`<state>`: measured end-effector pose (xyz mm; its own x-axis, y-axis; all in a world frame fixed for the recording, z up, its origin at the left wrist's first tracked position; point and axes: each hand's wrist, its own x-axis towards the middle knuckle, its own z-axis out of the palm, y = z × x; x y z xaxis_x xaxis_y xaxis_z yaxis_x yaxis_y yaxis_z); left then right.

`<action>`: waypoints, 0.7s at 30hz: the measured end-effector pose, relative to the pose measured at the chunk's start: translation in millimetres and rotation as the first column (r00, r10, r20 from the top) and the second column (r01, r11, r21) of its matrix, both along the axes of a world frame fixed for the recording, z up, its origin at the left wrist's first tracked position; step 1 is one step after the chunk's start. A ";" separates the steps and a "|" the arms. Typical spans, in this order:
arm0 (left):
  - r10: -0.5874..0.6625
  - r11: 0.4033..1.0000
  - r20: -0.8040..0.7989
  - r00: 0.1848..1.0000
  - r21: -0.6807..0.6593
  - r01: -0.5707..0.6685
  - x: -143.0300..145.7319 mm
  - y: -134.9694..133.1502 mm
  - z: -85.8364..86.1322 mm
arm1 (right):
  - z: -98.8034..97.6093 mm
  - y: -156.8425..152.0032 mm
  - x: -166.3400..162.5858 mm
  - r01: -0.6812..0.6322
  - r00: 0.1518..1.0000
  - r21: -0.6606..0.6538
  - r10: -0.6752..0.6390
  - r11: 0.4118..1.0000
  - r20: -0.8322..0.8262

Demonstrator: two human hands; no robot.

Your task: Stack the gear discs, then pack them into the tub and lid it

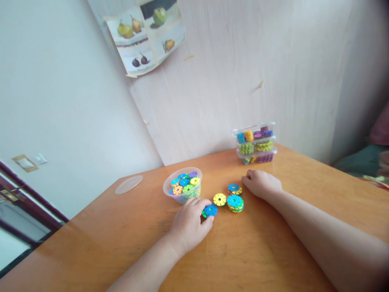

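Now | left hand fingers curled onto blue notched plastic disc | right hand fingers loosely curled under, beside blue-and-yellow plastic disc pair | orange wooden table

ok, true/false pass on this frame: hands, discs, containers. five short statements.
1. The left hand touches a blue disc. True.
2. The round tub is empty. False: it holds coloured discs.
3. A lid lies on the table, apart from the tub. True.
4. The right hand holds the yellow disc. False: that disc lies free between the hands.
5. Stacked clear boxes stand near the wall. True.
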<state>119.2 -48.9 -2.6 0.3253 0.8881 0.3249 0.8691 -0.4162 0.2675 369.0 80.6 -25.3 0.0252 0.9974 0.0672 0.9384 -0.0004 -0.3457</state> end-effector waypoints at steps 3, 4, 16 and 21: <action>-0.014 0.999 0.029 0.999 0.041 0.013 2.1 -7.8 5.3 | -1.7 0.7 0.4 -0.005 1.000 0.008 0.005 1.000 0.004; -0.019 0.998 0.036 0.999 0.060 0.017 1.5 -9.9 7.9 | -2.0 0.9 0.5 -0.006 1.000 0.010 0.006 1.000 0.005; 0.327 0.911 0.106 0.939 0.228 -0.343 -83.5 36.9 38.3 | -1.5 1.5 0.5 0.001 1.000 0.000 -0.001 1.000 -0.006; 0.318 0.899 0.115 0.941 0.280 -0.337 -88.8 29.3 34.4 | -2.0 1.3 0.3 0.002 1.000 0.000 -0.002 1.000 0.001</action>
